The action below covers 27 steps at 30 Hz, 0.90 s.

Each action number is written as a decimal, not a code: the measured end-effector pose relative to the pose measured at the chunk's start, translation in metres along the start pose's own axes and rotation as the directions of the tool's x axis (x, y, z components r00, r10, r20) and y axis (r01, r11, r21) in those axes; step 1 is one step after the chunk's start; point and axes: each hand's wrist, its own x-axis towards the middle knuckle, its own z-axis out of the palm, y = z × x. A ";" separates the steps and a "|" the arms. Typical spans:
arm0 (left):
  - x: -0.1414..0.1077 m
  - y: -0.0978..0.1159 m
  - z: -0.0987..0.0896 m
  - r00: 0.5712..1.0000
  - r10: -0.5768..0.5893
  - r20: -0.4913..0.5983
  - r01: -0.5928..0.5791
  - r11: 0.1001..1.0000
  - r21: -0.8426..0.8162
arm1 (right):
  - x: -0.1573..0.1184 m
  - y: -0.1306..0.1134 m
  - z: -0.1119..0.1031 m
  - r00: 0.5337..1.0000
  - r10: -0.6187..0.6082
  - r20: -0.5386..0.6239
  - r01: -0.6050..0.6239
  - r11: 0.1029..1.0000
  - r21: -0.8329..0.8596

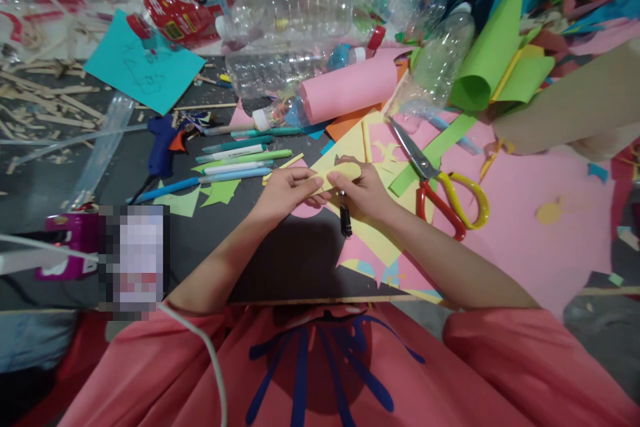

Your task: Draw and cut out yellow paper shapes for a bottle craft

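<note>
Pinching yellow paper [349, 172] between fingers [311, 185]

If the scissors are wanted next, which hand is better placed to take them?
Probably the right hand: the scissors lie on its side, closer than to the left hand, handles toward the near right. Both hands hold the yellow paper piece, so the left could keep it.
</note>
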 end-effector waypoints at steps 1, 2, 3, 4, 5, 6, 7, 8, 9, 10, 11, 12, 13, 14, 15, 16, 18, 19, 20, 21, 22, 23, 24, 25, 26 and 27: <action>0.000 0.000 -0.001 0.999 0.028 -0.019 -0.028 1.000 0.012 | 0.000 0.000 0.000 1.000 0.007 -0.005 -0.007 1.000 0.000; 0.001 0.000 -0.003 0.996 0.067 -0.051 -0.066 0.998 0.022 | 0.000 0.000 0.000 1.000 0.015 -0.011 -0.015 1.000 -0.001; 0.001 0.000 -0.005 0.989 0.115 -0.093 -0.112 0.993 0.035 | 0.000 0.000 0.000 1.000 0.025 -0.015 -0.025 1.000 -0.004; 0.002 0.000 -0.008 0.977 0.164 -0.139 -0.160 0.986 0.043 | 0.000 0.000 -0.001 0.999 0.033 -0.020 -0.033 0.999 -0.010; 0.003 0.001 -0.010 0.963 0.196 -0.182 -0.194 0.981 0.032 | 0.000 0.000 -0.001 0.999 0.038 -0.026 -0.038 0.999 -0.019; 0.004 0.001 -0.013 0.953 0.214 -0.212 -0.217 0.976 0.012 | 0.001 0.000 -0.001 0.999 0.040 -0.030 -0.041 0.999 -0.030; 0.005 0.002 -0.016 0.942 0.229 -0.246 -0.236 0.972 0.000 | 0.001 0.000 -0.002 0.999 0.039 -0.034 -0.040 0.998 -0.041; 0.006 0.004 -0.019 0.927 0.245 -0.282 -0.257 0.966 -0.005 | 0.001 0.001 -0.002 0.999 0.037 -0.039 -0.039 0.998 -0.049; 0.007 0.007 -0.023 0.905 0.272 -0.328 -0.288 0.958 0.000 | 0.002 0.001 -0.003 0.999 0.034 -0.043 -0.037 0.998 -0.056; 0.008 0.010 -0.027 0.878 0.308 -0.367 -0.324 0.946 0.017 | 0.002 0.002 -0.003 0.998 0.033 -0.046 -0.036 0.997 -0.061; 0.008 0.014 -0.033 0.851 0.344 -0.398 -0.356 0.933 0.044 | 0.002 0.002 -0.003 0.998 0.034 -0.050 -0.037 0.997 -0.066; 0.007 0.019 -0.040 0.790 0.404 -0.461 -0.405 0.909 0.102 | 0.002 0.003 -0.003 0.998 0.037 -0.055 -0.041 0.997 -0.068; 0.005 0.024 -0.049 0.754 0.443 -0.485 -0.409 0.894 0.181 | 0.002 0.003 -0.004 0.997 0.040 -0.064 -0.045 0.997 -0.069; 0.002 0.029 -0.060 0.677 0.502 -0.538 -0.397 0.865 0.308 | 0.002 0.004 -0.004 0.996 0.045 -0.075 -0.050 0.996 -0.068; -0.001 0.034 -0.072 0.599 0.579 -0.554 -0.330 0.808 0.488 | 0.003 0.004 -0.004 0.995 0.050 -0.088 -0.055 0.996 -0.065; -0.006 0.039 -0.084 0.511 0.644 -0.569 -0.200 0.734 0.650 | 0.003 0.004 -0.004 0.994 0.053 -0.099 -0.059 0.997 -0.058; -0.014 0.044 -0.105 0.401 0.673 -0.621 0.114 0.636 0.764 | 0.003 0.003 -0.004 0.992 0.055 -0.114 -0.061 0.997 -0.041; -0.018 0.045 -0.112 0.449 0.608 -0.654 0.258 0.613 0.747 | 0.003 0.003 -0.003 0.992 0.055 -0.117 -0.059 0.998 -0.035; -0.020 0.045 -0.117 0.432 0.533 -0.727 0.384 0.621 0.684 | 0.003 0.002 -0.003 0.992 0.054 -0.117 -0.058 0.998 -0.031; -0.021 0.045 -0.120 0.469 0.440 -0.766 0.451 0.626 0.636 | 0.003 0.002 -0.003 0.991 0.052 -0.120 -0.056 0.998 -0.029; -0.020 0.044 -0.121 0.507 0.356 -0.785 0.484 0.635 0.602 | 0.003 0.002 -0.003 0.991 0.051 -0.124 -0.055 0.998 -0.027; -0.019 0.042 -0.121 0.526 0.313 -0.791 0.504 0.635 0.586 | 0.002 0.002 -0.002 0.990 0.050 -0.130 -0.054 0.998 -0.026; -0.018 0.041 -0.121 0.533 0.306 -0.788 0.513 0.624 0.590 | 0.002 0.002 -0.002 0.990 0.047 -0.135 -0.051 0.998 -0.023; -0.016 0.040 -0.121 0.548 0.311 -0.776 0.511 0.610 0.605 | 0.002 0.002 -0.002 0.989 0.045 -0.141 -0.048 0.999 -0.017; -0.014 0.039 -0.121 0.530 0.310 -0.789 0.526 0.610 0.593 | 0.002 0.002 -0.002 0.988 0.045 -0.145 -0.046 0.999 -0.009; -0.013 0.038 -0.122 0.523 0.304 -0.796 0.536 0.610 0.584 | 0.002 0.003 -0.002 0.988 0.045 -0.149 -0.046 0.999 0.001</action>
